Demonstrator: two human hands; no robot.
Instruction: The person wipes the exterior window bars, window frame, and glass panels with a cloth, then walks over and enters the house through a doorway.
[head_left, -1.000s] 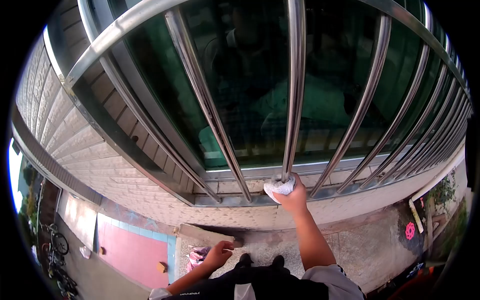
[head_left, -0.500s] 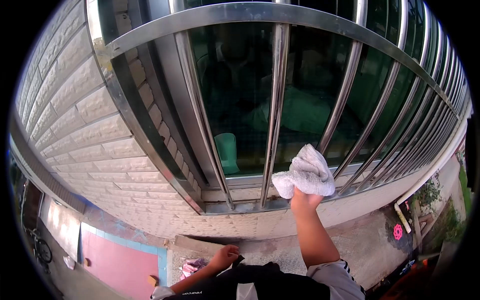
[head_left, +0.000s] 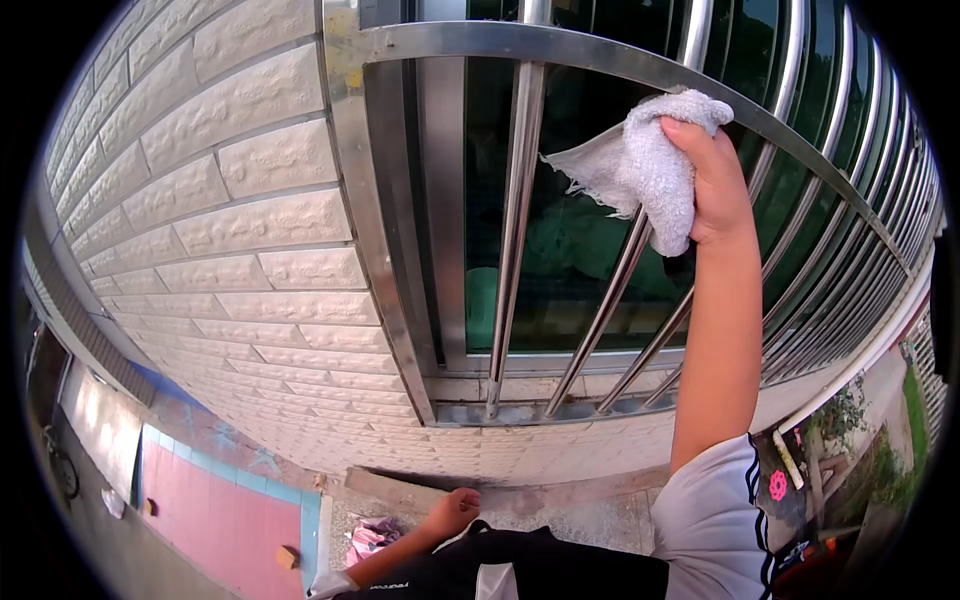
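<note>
My right hand (head_left: 712,180) grips a white terry towel (head_left: 655,165), thumb over its edge. The towel is bunched round an upright metal bar of the window grille (head_left: 515,240), just below the curved top rail (head_left: 590,50). One frayed corner of it hangs out to the left. Low in the view, my left hand (head_left: 455,512) hangs by my body with its fingers curled in. I see nothing in it, and it touches neither the towel nor the grille.
Behind the bars is a dark glass window (head_left: 570,210) with a green chair-like shape inside. A pale tiled wall (head_left: 240,220) runs left of the grille. Below lie pink-and-blue paving (head_left: 220,500), a pink crumpled bag (head_left: 370,540) and a pink valve wheel (head_left: 778,486).
My right hand has carried the towel from the bottom of the bars up to near the top rail. The view has shifted right. My left hand stays low.
</note>
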